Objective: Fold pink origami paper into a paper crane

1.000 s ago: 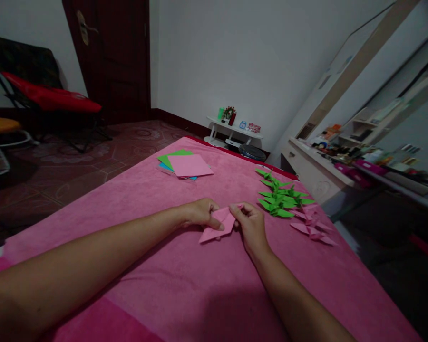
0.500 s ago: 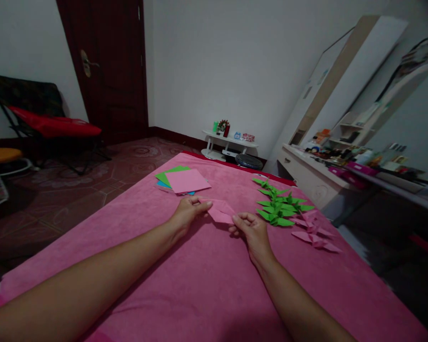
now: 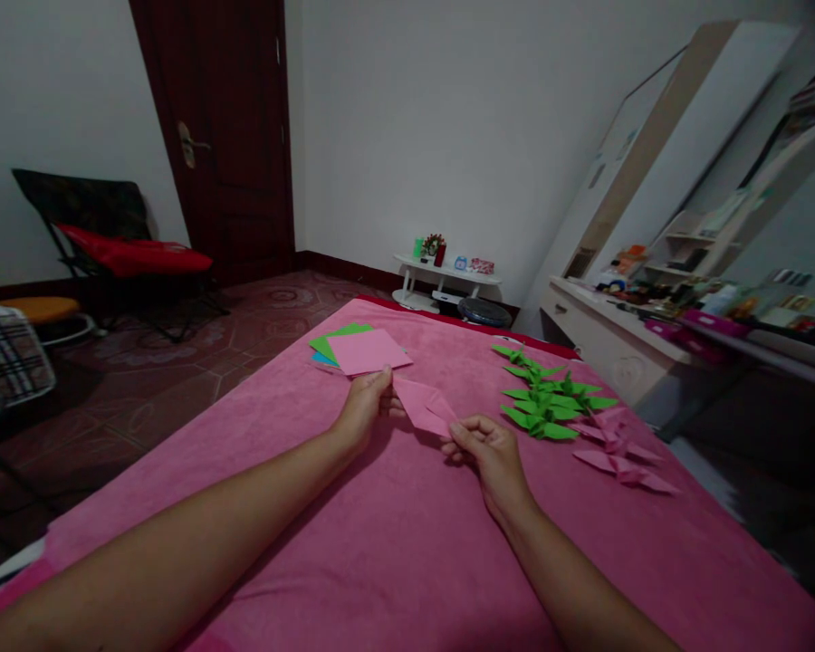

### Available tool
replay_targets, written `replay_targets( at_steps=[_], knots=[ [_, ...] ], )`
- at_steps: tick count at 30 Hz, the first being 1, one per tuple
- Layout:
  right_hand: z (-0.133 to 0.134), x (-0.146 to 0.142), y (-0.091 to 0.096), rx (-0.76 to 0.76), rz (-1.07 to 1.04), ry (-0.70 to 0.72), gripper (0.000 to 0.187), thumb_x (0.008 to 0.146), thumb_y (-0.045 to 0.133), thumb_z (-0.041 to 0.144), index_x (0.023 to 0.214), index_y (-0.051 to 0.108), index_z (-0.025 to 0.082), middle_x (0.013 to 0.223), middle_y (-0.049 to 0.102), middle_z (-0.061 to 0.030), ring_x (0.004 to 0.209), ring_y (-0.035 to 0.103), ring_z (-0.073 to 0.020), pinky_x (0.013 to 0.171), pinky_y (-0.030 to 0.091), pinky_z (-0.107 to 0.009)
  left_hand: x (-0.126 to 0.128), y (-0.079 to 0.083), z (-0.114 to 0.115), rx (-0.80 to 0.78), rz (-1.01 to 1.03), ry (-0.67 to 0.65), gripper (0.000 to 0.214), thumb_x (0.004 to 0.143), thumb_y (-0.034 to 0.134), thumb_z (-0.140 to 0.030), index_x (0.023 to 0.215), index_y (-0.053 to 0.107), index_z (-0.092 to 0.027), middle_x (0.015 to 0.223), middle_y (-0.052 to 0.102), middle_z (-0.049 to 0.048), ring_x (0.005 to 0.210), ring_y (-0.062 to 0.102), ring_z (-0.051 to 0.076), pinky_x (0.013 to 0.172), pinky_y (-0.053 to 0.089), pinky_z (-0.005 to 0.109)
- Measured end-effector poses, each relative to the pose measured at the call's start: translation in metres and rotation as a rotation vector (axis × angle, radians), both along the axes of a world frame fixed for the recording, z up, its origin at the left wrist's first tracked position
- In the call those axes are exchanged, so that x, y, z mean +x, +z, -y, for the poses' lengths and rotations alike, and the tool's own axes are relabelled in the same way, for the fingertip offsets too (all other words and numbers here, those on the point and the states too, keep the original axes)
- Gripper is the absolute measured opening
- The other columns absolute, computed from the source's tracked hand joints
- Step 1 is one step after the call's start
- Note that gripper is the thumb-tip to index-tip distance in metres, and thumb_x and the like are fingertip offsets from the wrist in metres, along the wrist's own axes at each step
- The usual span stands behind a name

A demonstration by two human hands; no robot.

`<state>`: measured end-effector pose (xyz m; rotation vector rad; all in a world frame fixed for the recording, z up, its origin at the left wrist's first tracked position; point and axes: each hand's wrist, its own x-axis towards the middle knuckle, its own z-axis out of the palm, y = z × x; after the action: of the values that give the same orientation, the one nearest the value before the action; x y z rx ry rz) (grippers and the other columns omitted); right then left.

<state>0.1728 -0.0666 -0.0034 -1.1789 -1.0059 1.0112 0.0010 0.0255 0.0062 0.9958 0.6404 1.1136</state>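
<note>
Between my two hands is a folded piece of pink origami paper [image 3: 424, 406], held a little above the pink cloth [image 3: 380, 534]. My left hand [image 3: 370, 403] pinches its left end between thumb and fingers. At the right corner, my right hand [image 3: 485, 445] grips it with thumb on top and fingers curled beneath. Just beyond my left hand lies a stack of square paper, with a pink sheet [image 3: 370, 349] on top and green sheets [image 3: 326, 348] and a blue edge [image 3: 322, 359] below. Right of my right hand sit several folded green paper cranes [image 3: 543, 398] and pink paper cranes [image 3: 625, 462].
A low white shelf [image 3: 448, 272] with small items stands by the far wall. To the right is a dressing table [image 3: 601, 326] crowded with bottles. A folding chair [image 3: 119, 235] with a red cloth and a brown door [image 3: 224, 136] are at the left.
The folded pink paper is turned flatter towards me, and my left thumb has shifted up along its left end. The whole view has swung slightly left.
</note>
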Motion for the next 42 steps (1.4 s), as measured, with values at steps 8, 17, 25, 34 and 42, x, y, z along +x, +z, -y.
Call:
replay_targets(
  at_steps=[8,17,25,34,42],
  knots=[
    [0.001,-0.002,-0.002,-0.018,-0.031,-0.085,0.027,0.068,0.073,0.037,0.071,0.062,0.013,0.059,0.068,-0.005,0.047,0.058,-0.0102,0.047,0.045,-0.019,0.005,0.011,0.021,0.115,0.01,-0.062,0.045,0.067,0.066,-0.055,0.08,0.061,-0.012,0.054,0.048,-0.0041,0.042,0.04,0.005,0.046,0.037,0.019],
    [0.002,-0.006,0.009,0.099,0.184,0.04,0.024,0.07,0.069,0.036,0.075,0.063,0.013,0.069,0.065,-0.0035,0.063,0.058,-0.0146,0.055,0.042,-0.022,0.004,0.007,0.021,0.29,-0.232,0.027,0.043,0.07,0.064,-0.046,0.048,0.049,-0.012,0.045,0.042,-0.0036,0.043,0.035,0.006,0.044,0.025,0.02],
    [0.005,-0.011,0.018,0.123,0.331,-0.026,0.019,0.069,0.069,0.032,0.065,0.064,0.013,0.059,0.057,-0.0001,0.056,0.048,-0.0117,0.054,0.036,-0.023,0.013,0.005,0.036,0.211,-0.192,-0.147,0.035,0.065,0.07,-0.042,0.056,0.057,-0.011,0.051,0.048,-0.0021,0.046,0.039,0.006,0.047,0.027,0.021],
    [0.012,-0.013,0.021,-0.071,0.155,0.14,0.019,0.064,0.069,0.026,0.053,0.06,0.013,0.043,0.042,0.0058,0.04,0.032,-0.0055,0.04,0.022,-0.02,0.007,0.002,0.028,0.265,-0.226,-0.079,0.04,0.068,0.067,-0.046,0.053,0.052,-0.012,0.048,0.039,-0.0046,0.045,0.031,0.005,0.046,0.022,0.022],
    [0.013,-0.011,0.021,0.083,0.201,-0.082,0.022,0.069,0.068,0.034,0.059,0.063,0.014,0.044,0.047,0.0044,0.04,0.038,-0.0069,0.039,0.027,-0.019,0.013,0.009,0.044,0.069,0.016,-0.274,0.042,0.073,0.061,-0.054,0.065,0.055,-0.013,0.054,0.047,-0.002,0.046,0.042,0.007,0.047,0.032,0.02]
  ],
)
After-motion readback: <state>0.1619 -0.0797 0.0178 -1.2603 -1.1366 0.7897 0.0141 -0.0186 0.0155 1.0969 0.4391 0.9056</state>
